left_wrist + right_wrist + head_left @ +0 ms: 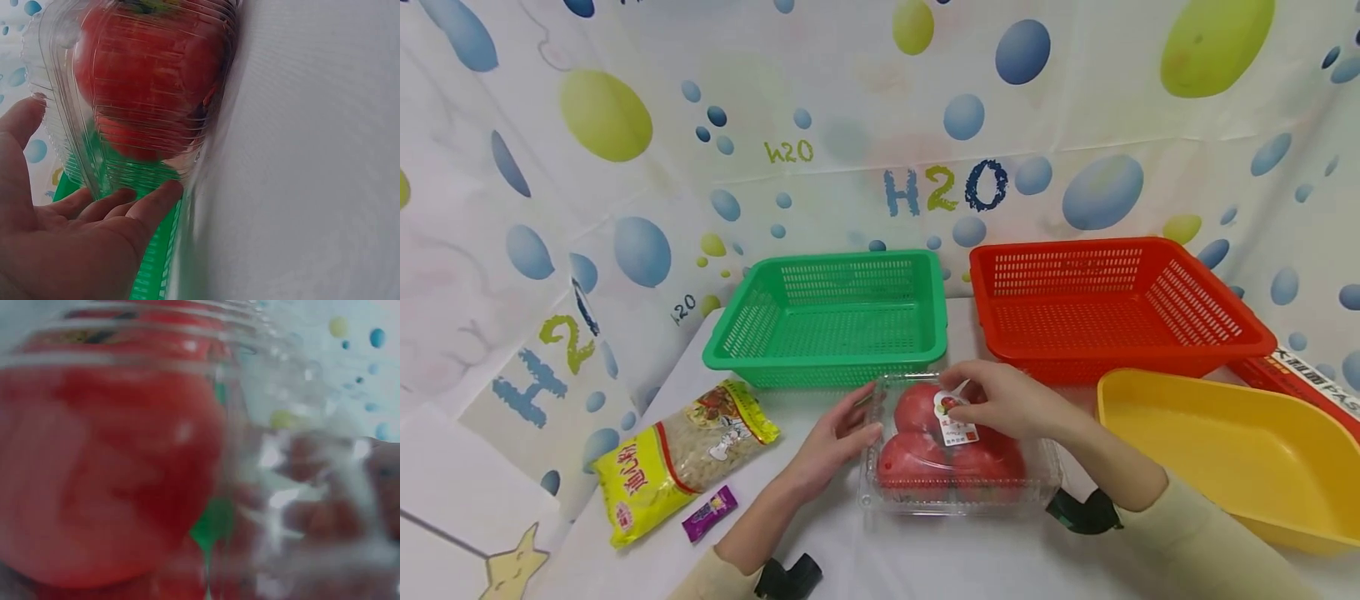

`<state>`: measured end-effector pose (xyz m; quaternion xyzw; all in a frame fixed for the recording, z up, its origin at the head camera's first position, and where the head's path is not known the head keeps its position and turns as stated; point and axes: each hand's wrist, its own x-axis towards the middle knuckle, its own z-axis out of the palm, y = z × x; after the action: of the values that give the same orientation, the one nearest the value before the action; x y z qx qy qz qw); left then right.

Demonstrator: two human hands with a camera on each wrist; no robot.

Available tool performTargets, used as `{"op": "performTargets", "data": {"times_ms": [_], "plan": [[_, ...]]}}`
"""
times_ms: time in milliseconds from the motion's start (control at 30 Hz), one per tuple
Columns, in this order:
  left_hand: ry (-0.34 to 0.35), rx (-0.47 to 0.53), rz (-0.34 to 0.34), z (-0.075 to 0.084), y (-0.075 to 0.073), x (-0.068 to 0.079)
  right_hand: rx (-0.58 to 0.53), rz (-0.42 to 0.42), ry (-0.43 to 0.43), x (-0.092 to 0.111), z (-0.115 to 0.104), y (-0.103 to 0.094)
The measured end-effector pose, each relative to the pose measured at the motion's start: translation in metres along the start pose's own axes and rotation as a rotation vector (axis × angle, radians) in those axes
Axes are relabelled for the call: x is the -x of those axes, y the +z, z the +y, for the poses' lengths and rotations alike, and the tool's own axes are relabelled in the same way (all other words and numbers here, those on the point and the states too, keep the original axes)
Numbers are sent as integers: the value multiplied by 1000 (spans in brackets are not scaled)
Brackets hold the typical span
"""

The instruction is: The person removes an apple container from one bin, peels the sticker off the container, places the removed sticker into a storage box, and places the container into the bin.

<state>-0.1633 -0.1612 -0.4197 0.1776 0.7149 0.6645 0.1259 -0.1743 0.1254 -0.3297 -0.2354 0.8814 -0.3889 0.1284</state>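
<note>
A clear plastic clamshell box [887,492] of red tomatoes [913,462] lies on the white table, lid down, with a white label [957,429] on top. My left hand [831,442] rests at the box's left side, fingers fairly straight and spread along the wall. In the left wrist view its thumb and fingertips meet the ribbed plastic [62,125]. Over the lid is my right hand [1003,400], its thumb and bent fingers at the label; whether they pinch its edge is unclear. The right wrist view is blurred, showing a tomato [119,469] through the plastic.
Behind the box stand a green basket [827,367] and a red basket [1075,350]. A yellow basin [1225,433] is at right, near a red box with printed lettering [1300,387]. At left lie a yellow food bag [681,458] and a small purple packet [710,513].
</note>
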Motion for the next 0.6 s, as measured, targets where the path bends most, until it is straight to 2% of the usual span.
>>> {"op": "performTargets", "data": {"times_ms": [367, 600], "plan": [[-12, -14, -12, 0, 0, 0, 86, -81, 73, -10, -7, -9], [-24, -17, -5, 0, -1, 2, 81, -108, 34, -20, -6, -12]]}}
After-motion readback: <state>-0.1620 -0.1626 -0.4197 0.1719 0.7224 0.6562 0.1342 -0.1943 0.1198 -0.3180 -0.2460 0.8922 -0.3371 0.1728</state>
